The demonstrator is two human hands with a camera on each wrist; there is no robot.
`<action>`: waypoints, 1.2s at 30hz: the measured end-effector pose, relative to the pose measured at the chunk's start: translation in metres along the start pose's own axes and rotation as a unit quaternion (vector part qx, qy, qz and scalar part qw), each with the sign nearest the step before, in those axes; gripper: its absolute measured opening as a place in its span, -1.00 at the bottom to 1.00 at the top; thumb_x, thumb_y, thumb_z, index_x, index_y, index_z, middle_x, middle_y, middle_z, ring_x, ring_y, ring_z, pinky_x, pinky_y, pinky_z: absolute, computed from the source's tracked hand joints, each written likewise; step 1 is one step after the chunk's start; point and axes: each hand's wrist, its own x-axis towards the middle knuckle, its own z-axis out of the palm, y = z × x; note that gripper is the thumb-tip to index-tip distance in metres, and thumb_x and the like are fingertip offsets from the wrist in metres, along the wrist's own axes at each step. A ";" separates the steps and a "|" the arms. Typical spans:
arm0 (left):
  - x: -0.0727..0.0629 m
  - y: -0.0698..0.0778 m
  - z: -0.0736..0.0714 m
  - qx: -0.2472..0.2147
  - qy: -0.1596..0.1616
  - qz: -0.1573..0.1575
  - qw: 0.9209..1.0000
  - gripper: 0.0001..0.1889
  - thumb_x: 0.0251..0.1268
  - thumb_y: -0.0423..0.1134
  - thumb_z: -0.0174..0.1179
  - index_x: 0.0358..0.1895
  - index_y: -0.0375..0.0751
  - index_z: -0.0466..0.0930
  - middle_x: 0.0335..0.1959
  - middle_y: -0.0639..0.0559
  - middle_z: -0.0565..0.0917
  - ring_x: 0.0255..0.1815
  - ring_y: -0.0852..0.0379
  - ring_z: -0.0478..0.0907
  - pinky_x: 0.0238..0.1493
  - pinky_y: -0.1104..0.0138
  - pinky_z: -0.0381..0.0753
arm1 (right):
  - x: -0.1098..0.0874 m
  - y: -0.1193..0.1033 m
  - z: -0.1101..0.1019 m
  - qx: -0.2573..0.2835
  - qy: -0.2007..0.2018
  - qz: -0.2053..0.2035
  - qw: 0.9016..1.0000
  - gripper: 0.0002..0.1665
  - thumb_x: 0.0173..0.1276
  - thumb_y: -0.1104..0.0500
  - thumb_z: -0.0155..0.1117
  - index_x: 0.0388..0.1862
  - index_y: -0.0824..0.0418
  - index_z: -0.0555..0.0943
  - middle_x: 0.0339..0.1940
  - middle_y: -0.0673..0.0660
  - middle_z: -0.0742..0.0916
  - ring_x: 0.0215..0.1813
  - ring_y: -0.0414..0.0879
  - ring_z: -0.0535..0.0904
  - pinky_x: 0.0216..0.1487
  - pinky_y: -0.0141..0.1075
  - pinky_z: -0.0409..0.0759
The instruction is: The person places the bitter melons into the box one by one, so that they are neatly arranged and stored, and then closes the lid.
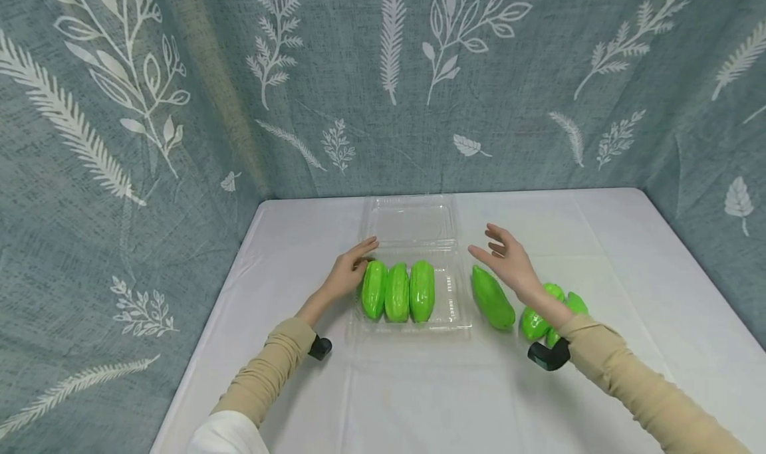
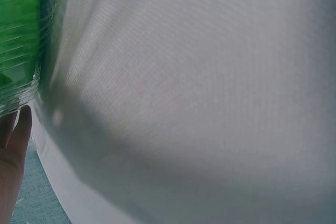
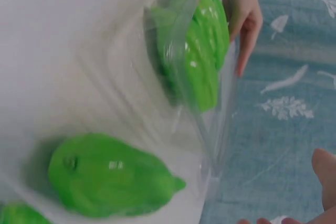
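A clear plastic clamshell box (image 1: 445, 291) lies open, its lid (image 1: 409, 220) folded back flat behind it. Three long, glossy green fruits, a left one (image 1: 374, 290), a middle one (image 1: 397, 292) and a right one (image 1: 422, 290), stand side by side in the base. My left hand (image 1: 347, 271) is at the box's left side, fingers extended and fingertips right at the wall. My right hand (image 1: 505, 258) hovers right of the box with fingers spread, holding nothing. Below it a tapered green fruit (image 1: 493, 299) lies on the cloth, its small pointed tip showing in the right wrist view.
Several more green fruits (image 1: 534, 324) lie in a cluster farther right, partly hidden behind my right forearm. A white cloth (image 1: 419, 394) covers the table. Blue-green curtains (image 1: 359, 62) with white leaf prints hang behind it and along both sides.
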 end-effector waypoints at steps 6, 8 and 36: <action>0.000 0.000 0.000 -0.002 -0.001 -0.004 1.000 -0.53 0.34 -0.59 -0.13 0.32 -0.42 0.32 0.44 -0.24 0.24 0.18 -0.21 0.52 0.14 0.02 0.56 | -0.001 0.006 -0.015 -0.009 0.021 0.012 1.000 -0.10 0.40 -0.06 0.13 0.52 0.26 -0.03 0.49 0.36 0.21 0.46 0.31 0.15 0.44 0.06 0.23; 0.001 0.000 0.000 -0.002 0.000 -0.004 1.000 -0.53 0.35 -0.59 -0.13 0.32 -0.41 0.32 0.44 -0.23 0.25 0.18 -0.21 0.51 0.16 0.02 0.55 | -0.003 0.008 -0.019 -0.011 0.024 0.014 1.000 -0.08 0.40 -0.07 0.13 0.53 0.26 -0.04 0.49 0.37 0.20 0.47 0.31 0.15 0.44 0.06 0.24; 0.002 -0.001 0.001 0.000 0.007 -0.009 1.000 -0.53 0.35 -0.58 -0.14 0.32 -0.38 0.34 0.44 -0.18 0.26 0.21 -0.18 0.50 0.14 0.03 0.56 | -0.017 0.050 -0.083 -0.096 0.083 0.074 0.989 -0.04 0.42 -0.14 0.02 0.50 0.41 -0.10 0.45 0.52 0.15 0.40 0.47 0.13 0.33 0.23 0.27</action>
